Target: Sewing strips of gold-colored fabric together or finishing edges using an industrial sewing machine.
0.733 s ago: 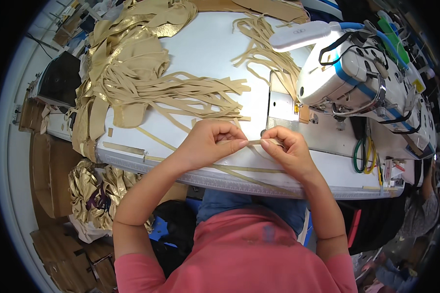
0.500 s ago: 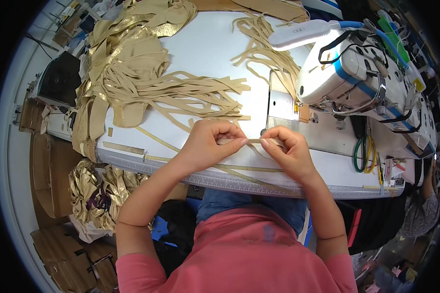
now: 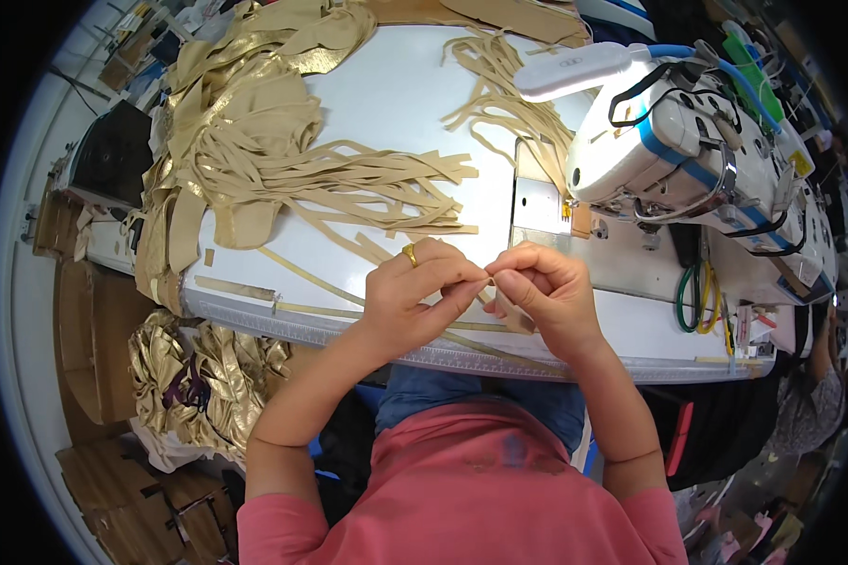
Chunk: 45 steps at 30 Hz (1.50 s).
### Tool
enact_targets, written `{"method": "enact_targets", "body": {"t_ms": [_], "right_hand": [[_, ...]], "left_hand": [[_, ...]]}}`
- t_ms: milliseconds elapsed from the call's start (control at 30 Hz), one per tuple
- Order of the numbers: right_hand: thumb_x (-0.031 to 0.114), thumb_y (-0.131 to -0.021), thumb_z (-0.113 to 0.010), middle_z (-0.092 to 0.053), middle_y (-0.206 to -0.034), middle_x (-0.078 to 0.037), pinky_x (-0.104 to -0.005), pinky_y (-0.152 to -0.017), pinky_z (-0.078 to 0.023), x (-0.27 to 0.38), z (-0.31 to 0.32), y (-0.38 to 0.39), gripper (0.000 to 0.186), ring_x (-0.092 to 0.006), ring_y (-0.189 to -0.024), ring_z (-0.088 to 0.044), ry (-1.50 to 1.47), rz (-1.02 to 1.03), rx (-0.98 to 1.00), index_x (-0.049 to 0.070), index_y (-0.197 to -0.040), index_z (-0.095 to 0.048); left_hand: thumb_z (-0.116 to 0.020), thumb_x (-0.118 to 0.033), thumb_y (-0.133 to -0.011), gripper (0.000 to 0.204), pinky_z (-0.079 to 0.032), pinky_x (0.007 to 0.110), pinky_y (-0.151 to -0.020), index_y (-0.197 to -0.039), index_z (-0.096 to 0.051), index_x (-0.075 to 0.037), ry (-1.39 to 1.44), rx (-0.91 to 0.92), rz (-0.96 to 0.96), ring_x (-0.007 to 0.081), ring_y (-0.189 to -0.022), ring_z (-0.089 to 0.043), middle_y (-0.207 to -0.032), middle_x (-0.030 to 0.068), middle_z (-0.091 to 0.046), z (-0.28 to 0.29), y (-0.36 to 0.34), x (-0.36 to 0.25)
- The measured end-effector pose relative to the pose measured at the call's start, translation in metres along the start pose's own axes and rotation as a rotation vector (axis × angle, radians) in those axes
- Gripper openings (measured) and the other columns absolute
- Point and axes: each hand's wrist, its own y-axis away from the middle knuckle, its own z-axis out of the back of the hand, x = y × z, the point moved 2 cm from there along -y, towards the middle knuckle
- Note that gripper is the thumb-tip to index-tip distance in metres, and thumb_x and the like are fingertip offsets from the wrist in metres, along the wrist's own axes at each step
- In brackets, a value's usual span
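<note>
My left hand [image 3: 424, 292], with a yellow ring on one finger, pinches a narrow beige strip [image 3: 512, 316] at the centre of the worktable. My right hand [image 3: 542, 297] grips the same strip, its fingertips touching those of my left hand, and part of the strip hangs under its fingers. Just beyond my hands lies a large bundle of long beige strips [image 3: 367, 188] joined to a pile of beige and gold pieces [image 3: 245, 113]. A second bundle of strips [image 3: 499, 85] lies farther back, beside the sewing machine.
A white sewing machine [image 3: 688, 160] stands at right, scissors [image 3: 693, 297] near it. A ruler tape [image 3: 245, 315] runs along the table's front edge. Gold crumpled fabric [image 3: 203, 386] and cardboard [image 3: 104, 348] are below at left, a black device [image 3: 108, 160] beyond the table's left end.
My hands were slightly apart with the strip stretched level between them; now their fingertips meet, my left hand has turned and shifted right, and the strip droops below my right fingers.
</note>
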Motion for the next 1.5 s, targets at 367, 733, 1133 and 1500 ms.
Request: {"method": "enact_targets", "body": {"t_ms": [367,733,1133,1500], "right_hand": [[0.000,-0.086,-0.064,-0.058,-0.092,-0.010,-0.0243,-0.063,-0.052,0.004,0.003,0.003,0.010,-0.0146,-0.073,-0.062,0.104,0.212,0.061,-0.005,-0.095,-0.062],[-0.001,-0.090,-0.058,-0.057,-0.085,-0.006,-0.0210,-0.063,-0.050,0.048,-0.003,0.024,0.005,-0.0095,-0.068,-0.060,0.822,0.317,-0.021,-0.003,-0.091,-0.054],[0.010,-0.095,-0.055,-0.058,-0.079,-0.003,-0.0203,-0.061,-0.048,0.039,0.012,0.036,0.011,-0.0073,-0.066,-0.058,0.596,0.244,-0.200,0.001,-0.094,-0.050],[0.009,-0.095,-0.054,-0.057,-0.078,-0.003,-0.0203,-0.060,-0.049,0.018,0.018,0.033,0.009,-0.0066,-0.064,-0.055,0.486,0.211,-0.237,0.001,-0.096,-0.050]], "left_hand": [[-0.072,0.002,-0.077,0.013,-0.043,0.021,-0.060,-0.087,-0.065,-0.002,0.209,-0.090,0.125,0.0104,-0.070,-0.056,-0.083,0.0073,-0.062,-0.013,0.010,0.002],[-0.059,-0.008,-0.091,0.017,-0.051,0.027,-0.078,-0.105,-0.057,0.001,0.300,0.127,0.245,0.0161,-0.089,-0.063,-0.093,0.0101,-0.063,-0.031,-0.003,-0.014],[-0.056,-0.010,-0.093,0.012,-0.044,0.024,-0.058,-0.103,-0.056,-0.001,0.220,0.160,0.229,0.0110,-0.063,-0.054,-0.081,0.0055,-0.060,-0.046,-0.004,-0.021],[-0.066,-0.009,-0.086,0.010,-0.042,0.028,-0.054,-0.092,-0.062,-0.003,0.115,0.080,0.191,0.0171,-0.061,-0.055,-0.080,0.0077,-0.060,-0.047,-0.002,-0.014]]}}
